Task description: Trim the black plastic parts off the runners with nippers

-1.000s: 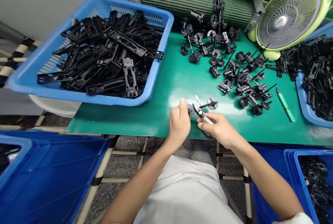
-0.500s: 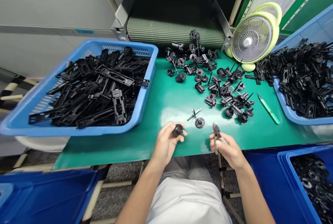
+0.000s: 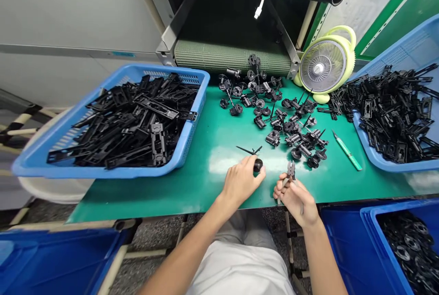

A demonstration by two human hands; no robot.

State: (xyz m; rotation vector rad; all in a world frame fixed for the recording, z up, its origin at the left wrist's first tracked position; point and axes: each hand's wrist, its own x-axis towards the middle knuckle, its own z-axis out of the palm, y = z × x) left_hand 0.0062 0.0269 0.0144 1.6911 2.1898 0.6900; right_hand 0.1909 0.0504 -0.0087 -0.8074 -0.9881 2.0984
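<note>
Along the green tabletop's (image 3: 164, 196) near edge, the left hand (image 3: 239, 179), turned palm-down since a moment ago, grasps a black round part (image 3: 258, 165) beside a thin black offcut (image 3: 244, 149), while the right hand (image 3: 299, 201) grips cutters (image 3: 291, 171) apart from any part, cutting seemingly paused.

Head view | I look from above and behind the left hand (image 3: 239, 180) and right hand (image 3: 299, 200) | facing forward, down onto the table (image 3: 202, 190) under them | wide, fairly near, reaching the conveyor (image 3: 233, 56) beyond

black parts (image 3: 273, 138) on green table (image 3: 213, 155)
</note>
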